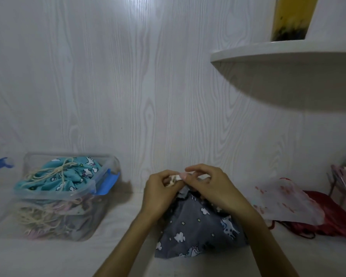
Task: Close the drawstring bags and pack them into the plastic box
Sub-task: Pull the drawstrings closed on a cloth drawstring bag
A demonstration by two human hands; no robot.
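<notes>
1. Both hands, left hand (160, 188) and right hand (212, 186), are pinching the cord at the mouth of the grey bag (200, 230), lower centre on the surface (128, 246); fingers narrow.
2. Plastic box (106, 168), lower left, is already holding a tied teal bag (56, 176) above others.
3. Red bag (332, 216) and white bag (284, 200), lower right, seem left.
4. Shelf (278, 54) is hanging upper right, not obstructing.

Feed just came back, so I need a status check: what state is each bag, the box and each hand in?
grey bag: on the table, neck gathered, cord being worked
teal bag: tied shut, atop the box
plastic box: lid off, nearly full
white bag: lying flat, unpacked
red bag: unpacked
left hand: pinching the cord
right hand: pinching the cord
</notes>
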